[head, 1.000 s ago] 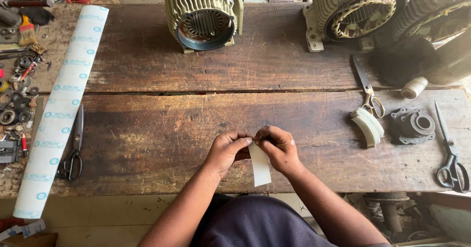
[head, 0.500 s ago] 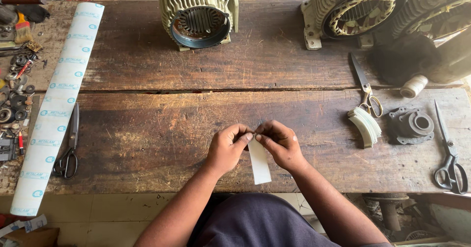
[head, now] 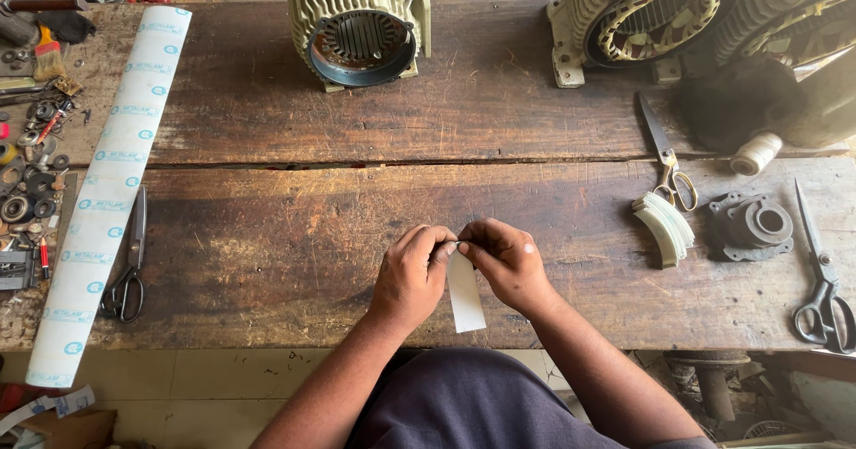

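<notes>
Both hands meet at the near middle of the wooden workbench (head: pixel 294 235), pinching the top edge of a small white paper strip (head: pixel 465 296). Left hand (head: pixel 412 271) is curled almost closed, thumb and forefinger nipped on the strip's upper left corner; right hand (head: pixel 505 260) likewise curled, fingertips clamped on the upper right corner, the 2 hands touching each other at the pinch. The strip hangs down toward the near edge of the bench, slightly tilted, lower end free over the wood. Far left: a long roll of white insulation sheet (head: pixel 107 190) with blue print lies lengthwise from far to near, with black shears (head: pixel 129 262) just beside it on its right. Further left, a scatter of bearings and small parts (head: pixel 27 181). Far side, centre: a ribbed motor housing (head: pixel 361 21), open end facing the person; far right, a second motor housing with windings (head: pixel 651 16). Right of the hands, well apart: a stack of cut white strips (head: pixel 664 228), yellow-handled scissors (head: pixel 667 156) just beyond it, a dark metal end cap (head: pixel 751 226), a spool of pale thread (head: pixel 756 153), and large black scissors (head: pixel 822 275) at the far right edge.
</notes>
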